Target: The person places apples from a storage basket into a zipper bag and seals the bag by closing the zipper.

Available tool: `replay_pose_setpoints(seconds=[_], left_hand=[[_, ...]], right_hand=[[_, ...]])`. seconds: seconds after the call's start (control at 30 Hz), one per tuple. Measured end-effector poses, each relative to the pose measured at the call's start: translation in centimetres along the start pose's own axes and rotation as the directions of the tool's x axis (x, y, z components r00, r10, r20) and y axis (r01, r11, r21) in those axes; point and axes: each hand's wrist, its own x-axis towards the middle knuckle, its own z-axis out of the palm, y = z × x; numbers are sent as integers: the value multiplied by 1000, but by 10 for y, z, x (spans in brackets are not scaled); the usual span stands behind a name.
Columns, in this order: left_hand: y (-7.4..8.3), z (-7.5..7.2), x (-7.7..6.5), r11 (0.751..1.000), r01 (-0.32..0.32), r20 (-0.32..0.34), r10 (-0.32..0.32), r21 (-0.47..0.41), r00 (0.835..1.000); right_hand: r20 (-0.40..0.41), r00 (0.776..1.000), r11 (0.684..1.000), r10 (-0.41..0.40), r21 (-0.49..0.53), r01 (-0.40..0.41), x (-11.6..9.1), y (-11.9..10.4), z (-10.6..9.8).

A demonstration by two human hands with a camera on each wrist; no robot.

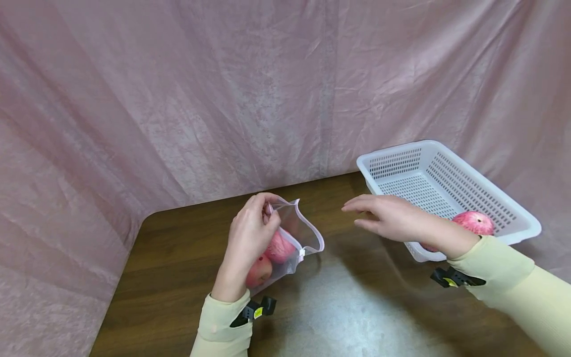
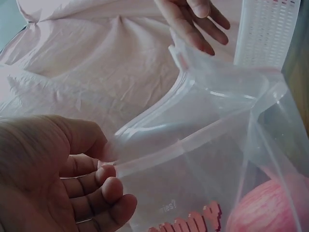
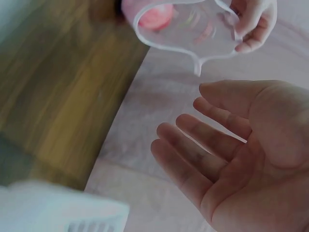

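Observation:
My left hand (image 1: 254,225) pinches the rim of a clear zip bag (image 2: 203,140) between thumb and fingers. The bag's mouth gapes toward the right, edged with a pale pink zip strip and a small white slider. Inside it lie apples, one red-pink apple (image 1: 280,248) near the mouth and a paler apple (image 1: 259,271) lower down. Pink lettering shows on the bag's side in the left wrist view. My right hand (image 1: 390,215) hovers between the bag and the basket, palm facing the bag, fingers extended and holding nothing.
A white perforated plastic basket (image 1: 513,218) stands at the right of the brown wooden table (image 1: 178,277). In it sits a red apple (image 1: 474,222), and part of another shows under my right forearm. A pink cloth (image 1: 250,99) hangs behind the table.

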Motion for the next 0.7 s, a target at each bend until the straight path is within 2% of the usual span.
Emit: replay_pose_setpoints(seconds=[0.17,0.43,0.7], left_hand=[[0,1,0,1000,-2,2,2,-4,1000],[-3,-1,2,1000,-16,-50,17,4,999],[-3,-2,1,1000,-16,-26,16,8,1000]], right_hand=[[-20,999,998,48,-36,-48,-13,12,-12],[-16,991,986,130,-105,-131,-26,36,-24],[-7,980,968,198,-154,-197,-37,57,-32]])
